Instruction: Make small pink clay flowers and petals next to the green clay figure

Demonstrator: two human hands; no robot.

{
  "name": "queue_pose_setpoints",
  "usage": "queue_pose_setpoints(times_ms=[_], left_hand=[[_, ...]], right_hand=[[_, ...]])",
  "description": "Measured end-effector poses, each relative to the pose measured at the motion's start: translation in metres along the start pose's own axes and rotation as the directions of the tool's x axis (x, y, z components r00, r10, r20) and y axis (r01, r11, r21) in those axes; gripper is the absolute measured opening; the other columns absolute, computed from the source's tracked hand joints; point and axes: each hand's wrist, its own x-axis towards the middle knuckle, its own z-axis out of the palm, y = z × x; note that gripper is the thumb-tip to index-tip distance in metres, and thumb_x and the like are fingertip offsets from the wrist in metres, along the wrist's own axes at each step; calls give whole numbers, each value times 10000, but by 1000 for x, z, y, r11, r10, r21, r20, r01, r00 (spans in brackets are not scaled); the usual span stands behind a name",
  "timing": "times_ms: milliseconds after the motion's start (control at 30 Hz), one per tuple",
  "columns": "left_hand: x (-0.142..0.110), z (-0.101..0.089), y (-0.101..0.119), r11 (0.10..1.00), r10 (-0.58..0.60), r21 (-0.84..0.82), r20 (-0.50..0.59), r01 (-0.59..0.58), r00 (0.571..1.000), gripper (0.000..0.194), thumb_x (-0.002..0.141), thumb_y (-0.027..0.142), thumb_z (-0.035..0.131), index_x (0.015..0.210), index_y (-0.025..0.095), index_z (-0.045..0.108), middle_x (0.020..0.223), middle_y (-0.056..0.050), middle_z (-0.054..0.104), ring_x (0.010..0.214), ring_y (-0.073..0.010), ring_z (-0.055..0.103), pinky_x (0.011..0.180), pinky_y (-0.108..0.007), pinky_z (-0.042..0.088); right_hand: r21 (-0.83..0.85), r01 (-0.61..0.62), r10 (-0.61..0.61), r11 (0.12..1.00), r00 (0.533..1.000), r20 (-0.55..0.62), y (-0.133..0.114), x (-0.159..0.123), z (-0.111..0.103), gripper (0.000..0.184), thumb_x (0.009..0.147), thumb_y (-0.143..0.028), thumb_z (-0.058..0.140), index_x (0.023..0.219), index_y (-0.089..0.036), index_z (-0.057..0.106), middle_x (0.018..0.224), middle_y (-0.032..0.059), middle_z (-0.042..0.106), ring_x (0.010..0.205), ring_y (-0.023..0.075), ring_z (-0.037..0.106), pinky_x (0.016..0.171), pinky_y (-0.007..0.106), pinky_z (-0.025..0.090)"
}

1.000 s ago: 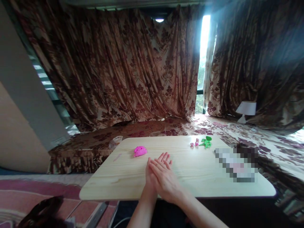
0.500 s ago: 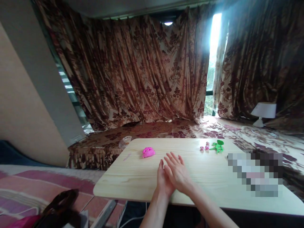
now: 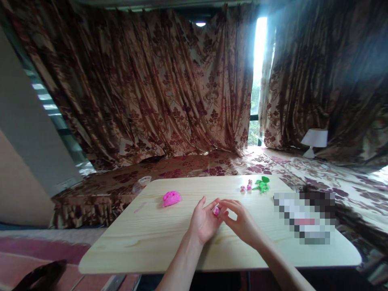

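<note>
Over the middle of the pale wooden table (image 3: 145, 246), my left hand (image 3: 203, 220) and my right hand (image 3: 242, 223) meet. Between their fingertips sits a small pink clay ball (image 3: 216, 210). The left palm cups it from below while the right fingers pinch it from the side. A bigger lump of pink clay (image 3: 171, 198) lies on the table to the left, apart from both hands. At the far right of the table are a few small pink clay pieces (image 3: 246, 187) and a green clay shape (image 3: 262, 184).
A clear plastic cup (image 3: 142, 184) stands at the table's far left corner. A thin pink strip (image 3: 140, 207) lies near the left edge. A blurred-out object (image 3: 304, 216) covers the right side. Patterned curtains (image 3: 169, 89) and a white lamp (image 3: 314, 141) are behind.
My palms were pressed flat together, right over left. Now they have come apart and a small pink ball shows, pinched between the fingertips. The view also swung a little.
</note>
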Motion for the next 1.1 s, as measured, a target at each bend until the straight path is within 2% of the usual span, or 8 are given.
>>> queue_pose_setpoints(times_ms=[167, 267, 433, 500, 600, 867, 967, 1100], left_hand=[[27, 20, -7, 988, -95, 125, 11, 93, 995, 333, 830, 420, 438, 986, 136, 512, 752, -57, 604, 685, -166, 611, 703, -317, 492], [46, 20, -3, 976, -74, 200, -67, 86, 995, 331, 803, 411, 500, 999, 145, 516, 856, -80, 616, 764, -163, 619, 713, -286, 487], [77, 1, 9, 904, 198, 416, -212, -95, 957, 256, 762, 310, 580, 958, 146, 566, 940, -91, 612, 839, -168, 608, 755, -294, 481], [86, -8, 12, 833, 328, 522, -194, -186, 924, 232, 747, 282, 598, 936, 148, 588, 933, -77, 608, 840, -160, 598, 748, -284, 479], [91, -20, 12, 736, 426, 633, -160, -239, 890, 239, 725, 295, 618, 915, 150, 615, 931, -67, 601, 850, -159, 579, 724, -275, 479], [94, -23, 8, 671, 436, 720, -187, -178, 880, 298, 661, 358, 655, 869, 144, 653, 893, -78, 612, 836, -175, 565, 668, -273, 482], [95, -25, 5, 641, 445, 745, -166, -184, 880, 310, 683, 392, 617, 871, 147, 648, 889, -72, 605, 829, -173, 560, 664, -285, 491], [102, -29, 5, 559, 473, 812, -150, -165, 868, 312, 709, 390, 566, 893, 148, 637, 886, -68, 611, 807, -168, 568, 648, -288, 500]], right_hand=[[15, -135, 135, 991, 991, -18, 22, 3, -2, 240, 810, -209, 507, 1020, -193, 621, 913, 55, 663, 746, 155, 616, 663, 293, 513], [-108, -264, 258, 959, 964, -63, 58, 22, -26, 318, 855, -285, 443, 1126, -158, 554, 928, 66, 673, 769, 155, 637, 655, 280, 523], [-355, -366, 378, 860, 925, -38, 128, 80, -82, 269, 853, -310, 457, 980, -150, 633, 854, 75, 681, 770, 180, 632, 673, 299, 499], [-460, -365, 423, 809, 906, 25, 148, 100, -90, 199, 819, -294, 534, 911, -169, 657, 839, 63, 673, 791, 185, 618, 715, 312, 484], [-589, -328, 492, 738, 860, 138, 169, 120, -86, 231, 844, -294, 536, 1027, -164, 590, 1014, 66, 609, 894, 185, 583, 783, 362, 478], [-743, -231, 638, 628, 699, 322, 187, 133, -75, 285, 871, -304, 500, 1119, -165, 522, 1135, 71, 540, 948, 189, 562, 792, 381, 485], [-751, -213, 629, 625, 708, 322, 184, 135, -85, 273, 871, -309, 498, 1100, -164, 536, 1121, 65, 549, 941, 191, 565, 791, 376, 484], [-743, -218, 573, 633, 777, 261, 176, 138, -107, 201, 860, -271, 481, 909, -197, 661, 901, 31, 658, 856, 171, 598, 755, 255, 445]])
